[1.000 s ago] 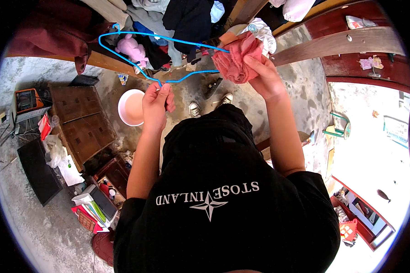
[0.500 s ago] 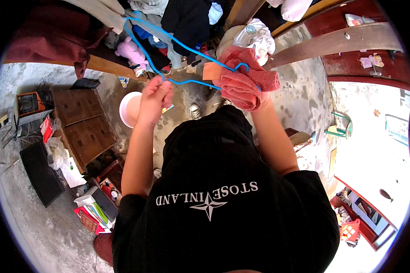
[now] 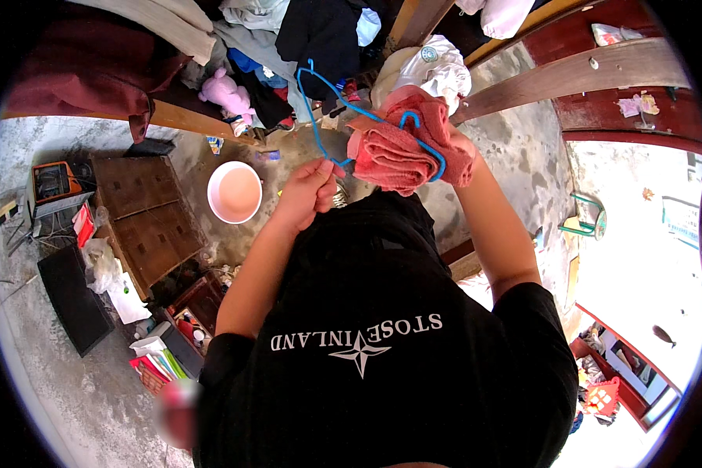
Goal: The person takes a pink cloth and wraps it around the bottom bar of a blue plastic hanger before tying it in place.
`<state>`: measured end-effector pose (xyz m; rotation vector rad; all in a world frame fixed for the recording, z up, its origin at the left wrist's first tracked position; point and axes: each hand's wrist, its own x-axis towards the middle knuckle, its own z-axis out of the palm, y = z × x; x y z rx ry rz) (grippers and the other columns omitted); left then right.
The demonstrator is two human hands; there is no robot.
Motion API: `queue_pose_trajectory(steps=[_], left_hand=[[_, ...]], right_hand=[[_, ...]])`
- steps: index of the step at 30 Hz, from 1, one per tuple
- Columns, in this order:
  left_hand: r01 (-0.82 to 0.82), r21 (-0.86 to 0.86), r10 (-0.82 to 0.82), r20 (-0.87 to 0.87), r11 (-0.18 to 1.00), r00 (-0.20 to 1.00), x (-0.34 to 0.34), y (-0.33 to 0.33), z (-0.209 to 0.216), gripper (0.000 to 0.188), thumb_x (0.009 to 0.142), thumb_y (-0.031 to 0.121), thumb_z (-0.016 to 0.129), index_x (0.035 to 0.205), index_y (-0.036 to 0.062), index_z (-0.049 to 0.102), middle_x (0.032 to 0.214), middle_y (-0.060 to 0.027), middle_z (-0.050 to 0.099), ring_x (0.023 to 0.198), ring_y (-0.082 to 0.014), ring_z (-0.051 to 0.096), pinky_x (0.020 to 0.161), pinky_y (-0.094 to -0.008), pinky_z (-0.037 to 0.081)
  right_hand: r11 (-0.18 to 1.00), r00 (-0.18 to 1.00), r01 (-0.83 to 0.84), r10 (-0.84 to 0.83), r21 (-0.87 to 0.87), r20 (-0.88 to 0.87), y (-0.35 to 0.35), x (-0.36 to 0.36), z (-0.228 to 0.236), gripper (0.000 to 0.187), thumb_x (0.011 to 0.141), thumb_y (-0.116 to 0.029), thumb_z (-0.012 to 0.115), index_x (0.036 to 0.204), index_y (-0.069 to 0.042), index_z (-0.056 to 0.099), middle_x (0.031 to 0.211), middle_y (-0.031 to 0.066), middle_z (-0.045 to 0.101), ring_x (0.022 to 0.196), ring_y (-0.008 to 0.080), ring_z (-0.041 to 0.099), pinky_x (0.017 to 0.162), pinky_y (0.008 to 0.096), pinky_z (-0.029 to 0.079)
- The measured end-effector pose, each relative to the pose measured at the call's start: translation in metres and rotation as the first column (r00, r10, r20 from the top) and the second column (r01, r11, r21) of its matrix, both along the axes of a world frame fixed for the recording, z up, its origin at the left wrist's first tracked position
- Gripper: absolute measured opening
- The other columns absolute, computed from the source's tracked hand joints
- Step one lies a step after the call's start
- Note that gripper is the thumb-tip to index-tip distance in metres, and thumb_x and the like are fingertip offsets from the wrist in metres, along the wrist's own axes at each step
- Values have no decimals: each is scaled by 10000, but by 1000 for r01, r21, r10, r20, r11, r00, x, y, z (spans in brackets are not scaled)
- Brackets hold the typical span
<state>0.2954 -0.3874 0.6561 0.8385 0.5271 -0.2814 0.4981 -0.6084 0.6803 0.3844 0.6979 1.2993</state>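
A blue wire hanger crosses in front of me, its far end bent into a narrow loop near the hanging clothes. My left hand is closed on the hanger's near side, the thumb pressed along the wire. A folded red towel lies bunched in my right hand, which wraps around it from the right side. Part of the hanger, with its hooked end, runs over the towel. Most of the right hand's fingers are hidden behind the cloth.
A white bucket stands on the floor left of my left hand. Beyond the hands are piled clothes, a pink stuffed toy and a wooden beam. At the left sits a brown wooden cabinet; a green-framed chair is at the right.
My left hand has moved right, closer to the towel. The hanger's far end has swung in from the far left, and its outline looks shorter. The towel has turned slightly.
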Motion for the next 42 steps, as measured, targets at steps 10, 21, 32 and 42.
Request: queue_pose_trajectory(steps=[10,21,32,42], left_hand=[[-46,230,48,-4,972,999,20,-13,32,317,1093,332,508,1050,36,614,645,49,396,509,-54,303,446,-245,230],[-22,257,58,-135,966,989,8,7,7,324,1077,330,548,964,29,591,632,33,436,454,-51,304,397,-240,220],[212,679,-127,-173,703,977,12,15,-8,208,996,203,601,935,17,673,694,-82,630,575,-189,574,544,-334,453],[-77,990,-319,112,122,941,17,0,-21,201,935,164,592,923,2,710,859,-220,724,807,-429,700,718,-477,555]], right_hand=[[971,286,157,129,-179,949,27,-18,-12,631,935,-260,747,1464,-81,451,1419,68,569,1323,266,546,1123,461,432],[853,-220,463,373,-240,901,16,-31,33,894,697,-4,906,1464,28,447,1366,100,619,1219,198,616,1032,369,513],[792,-504,562,556,-239,661,44,-59,41,613,799,-54,818,1351,-7,556,1286,129,600,1185,244,591,1012,337,468],[656,-531,754,595,16,603,56,-89,62,504,765,-72,824,1225,-12,626,1191,152,632,1103,350,612,977,401,476]])
